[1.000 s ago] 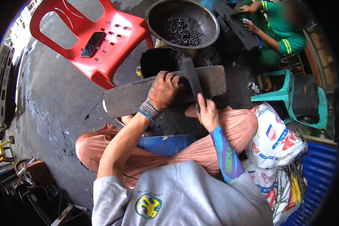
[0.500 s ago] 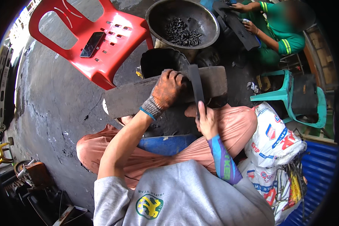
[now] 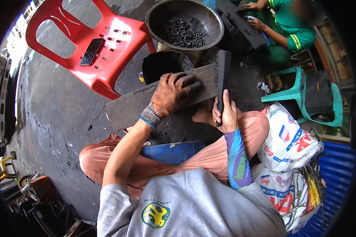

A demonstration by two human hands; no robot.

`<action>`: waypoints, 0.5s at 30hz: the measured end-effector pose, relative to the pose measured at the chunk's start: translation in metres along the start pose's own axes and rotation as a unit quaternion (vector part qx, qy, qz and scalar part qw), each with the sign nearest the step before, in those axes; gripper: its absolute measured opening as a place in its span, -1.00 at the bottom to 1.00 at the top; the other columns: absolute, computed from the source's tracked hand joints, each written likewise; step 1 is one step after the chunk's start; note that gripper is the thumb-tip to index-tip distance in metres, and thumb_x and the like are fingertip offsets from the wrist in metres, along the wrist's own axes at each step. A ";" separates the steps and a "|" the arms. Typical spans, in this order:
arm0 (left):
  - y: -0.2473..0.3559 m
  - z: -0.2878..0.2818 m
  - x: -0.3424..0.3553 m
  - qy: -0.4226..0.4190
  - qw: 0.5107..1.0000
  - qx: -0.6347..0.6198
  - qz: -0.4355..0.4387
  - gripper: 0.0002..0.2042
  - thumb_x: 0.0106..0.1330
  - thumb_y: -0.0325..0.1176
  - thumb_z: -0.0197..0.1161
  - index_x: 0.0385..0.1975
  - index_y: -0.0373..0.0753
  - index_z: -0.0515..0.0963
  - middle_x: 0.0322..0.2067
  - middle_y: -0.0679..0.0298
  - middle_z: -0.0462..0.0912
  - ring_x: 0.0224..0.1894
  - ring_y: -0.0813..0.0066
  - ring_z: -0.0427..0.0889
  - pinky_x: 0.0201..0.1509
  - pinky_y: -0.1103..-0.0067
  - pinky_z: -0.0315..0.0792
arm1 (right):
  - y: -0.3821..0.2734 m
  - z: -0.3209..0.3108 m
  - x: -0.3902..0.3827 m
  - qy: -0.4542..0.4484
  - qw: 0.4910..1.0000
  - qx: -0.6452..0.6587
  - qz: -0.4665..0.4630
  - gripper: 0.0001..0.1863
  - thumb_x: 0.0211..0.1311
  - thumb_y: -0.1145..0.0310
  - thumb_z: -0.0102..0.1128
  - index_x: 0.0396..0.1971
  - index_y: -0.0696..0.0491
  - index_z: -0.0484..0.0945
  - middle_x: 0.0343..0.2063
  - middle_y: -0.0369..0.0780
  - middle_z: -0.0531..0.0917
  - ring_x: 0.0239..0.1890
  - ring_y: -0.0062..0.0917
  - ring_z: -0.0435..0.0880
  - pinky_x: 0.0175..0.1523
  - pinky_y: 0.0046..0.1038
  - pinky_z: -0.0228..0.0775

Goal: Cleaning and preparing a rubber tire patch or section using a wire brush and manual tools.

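My left hand (image 3: 172,93), in an orange-stained knit glove, has its fingers curled over a long dark slab (image 3: 134,103) that looks like wood or thick rubber. The slab lies slantwise above my crossed legs. My bare right hand (image 3: 226,113) grips the lower end of a long black brush (image 3: 222,73), held upright with its bristled edge toward the left, at the slab's right end. I cannot tell whether the bristles touch the slab. Just beyond the slab sits a black open container (image 3: 162,67).
A wide metal basin (image 3: 184,24) holds small black pieces. A red plastic chair (image 3: 118,47) carries a phone (image 3: 92,51). At the right are a teal stool (image 3: 298,94) and white printed sacks (image 3: 288,138). A co-worker in green (image 3: 292,29) handles another dark slab (image 3: 243,24).
The brush has turned so its bristled edge shows, and my right hand has shifted slightly right. The slab has tilted, its left end lower. My left hand stays on it.
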State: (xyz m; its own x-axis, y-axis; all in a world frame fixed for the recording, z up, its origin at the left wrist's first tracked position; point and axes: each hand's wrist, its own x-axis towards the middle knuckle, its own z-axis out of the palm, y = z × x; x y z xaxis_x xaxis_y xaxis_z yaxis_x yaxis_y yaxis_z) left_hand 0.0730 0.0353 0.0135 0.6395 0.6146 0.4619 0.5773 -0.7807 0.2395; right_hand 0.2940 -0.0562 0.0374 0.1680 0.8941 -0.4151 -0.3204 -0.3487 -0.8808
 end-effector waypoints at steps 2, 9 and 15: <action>-0.002 0.000 -0.003 -0.010 1.000 0.006 0.001 -0.53 0.22 -0.18 0.30 0.19 0.12 0.55 0.20 0.35 0.54 0.25 0.23 0.47 0.37 0.18 0.26 | -0.008 0.001 0.000 0.013 0.995 -0.101 -0.003 -0.39 0.50 -0.24 -0.08 -0.45 0.07 0.42 -0.79 -0.35 0.35 -0.86 -0.70 0.27 -0.74 -0.60 0.12; 0.007 0.003 -0.004 0.019 0.998 0.034 -0.039 -0.63 0.20 -0.19 0.33 0.02 -0.07 0.61 -0.03 0.17 0.61 0.09 0.06 0.51 0.24 0.25 0.43 | -0.002 0.024 0.016 -0.005 0.942 -0.319 -0.106 -0.41 0.51 -0.10 0.02 -0.53 0.15 0.49 -0.81 -0.22 0.40 -0.77 -0.48 0.45 -0.56 -0.35 0.29; 0.000 0.029 -0.008 0.028 0.995 0.087 -0.050 -0.70 0.18 -0.22 0.30 -0.11 -0.13 0.63 -0.10 0.20 0.61 0.05 0.08 0.53 0.25 0.26 0.41 | 0.049 -0.017 -0.024 0.002 0.933 -0.323 -0.158 -0.45 0.49 -0.06 0.08 -0.50 0.15 0.49 -0.71 -0.28 0.42 -0.75 -0.62 0.38 -0.63 -0.48 0.20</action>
State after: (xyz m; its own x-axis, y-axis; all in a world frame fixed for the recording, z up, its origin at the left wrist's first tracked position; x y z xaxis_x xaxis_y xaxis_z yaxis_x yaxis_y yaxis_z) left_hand 0.0827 0.0342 -0.0151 0.5477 0.6769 0.4918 0.7186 -0.6816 0.1380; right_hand 0.2896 -0.0999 0.0004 0.1626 0.9805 -0.1102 0.3752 -0.1648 -0.9122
